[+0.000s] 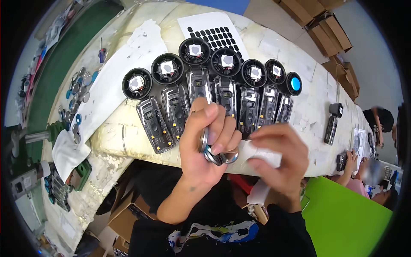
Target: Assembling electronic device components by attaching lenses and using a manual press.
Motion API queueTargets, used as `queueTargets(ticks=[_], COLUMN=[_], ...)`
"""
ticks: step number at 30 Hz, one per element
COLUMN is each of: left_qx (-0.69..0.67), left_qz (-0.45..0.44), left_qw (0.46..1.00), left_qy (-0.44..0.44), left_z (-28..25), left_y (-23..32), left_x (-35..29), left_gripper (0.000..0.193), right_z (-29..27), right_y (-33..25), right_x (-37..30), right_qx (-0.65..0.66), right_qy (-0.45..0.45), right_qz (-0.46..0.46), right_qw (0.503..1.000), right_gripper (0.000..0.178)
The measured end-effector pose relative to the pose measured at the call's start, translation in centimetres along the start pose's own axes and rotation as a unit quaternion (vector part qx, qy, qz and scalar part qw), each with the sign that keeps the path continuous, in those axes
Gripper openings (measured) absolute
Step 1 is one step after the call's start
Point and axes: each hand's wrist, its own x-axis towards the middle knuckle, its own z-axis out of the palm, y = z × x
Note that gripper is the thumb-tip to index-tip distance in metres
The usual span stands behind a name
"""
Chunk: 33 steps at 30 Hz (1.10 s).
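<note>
My left hand (195,165) is closed around several shiny round metal discs (212,157), some with blue faces. To its right, my right hand (284,154) is curved with thumb and fingers apart, smeared by motion. A white piece (267,157), perhaps paper or film, shows between those fingers; whether they grip it is unclear. Beyond my hands, several black handheld fans (156,124) lie fanned out in a row, with clear casings. Most of their round heads carry a white square (167,67); the rightmost head has a bright blue disc (295,84).
A white sheet of black oval stickers (212,21) lies behind the fans. Loose round discs (79,88) and a screwdriver (102,53) are at the left. Another fan (330,128) lies at the right, near a co-worker's hand (351,160). A bright green panel (342,218) stands at lower right.
</note>
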Motion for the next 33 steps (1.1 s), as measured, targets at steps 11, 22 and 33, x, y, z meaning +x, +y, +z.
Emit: queueTargets(ticks=[11,22,33], left_qx=[0.004,-0.038,0.123], left_qz=[0.036,0.049,0.120], left_qw=[0.999,0.998,0.985], left_qy=[-0.028,0.002,-0.006], left_z=[-0.8,-0.7,-1.1], left_y=[-0.2,-0.5,-0.9], left_x=[-0.5,-0.8,-0.8], left_gripper=[0.027,0.029,0.032], right_z=[3.7,8.0,5.6], right_y=[0.0,0.8,-0.5], right_x=[-0.8,-1.5,-1.2], right_qx=[-0.027,0.077,-0.086], right_qy=[0.057,0.270,0.144], right_qz=[-0.068,0.043,-0.005], right_qw=[0.996,0.959,0.986], right_gripper=[0.031,0.022,0.028])
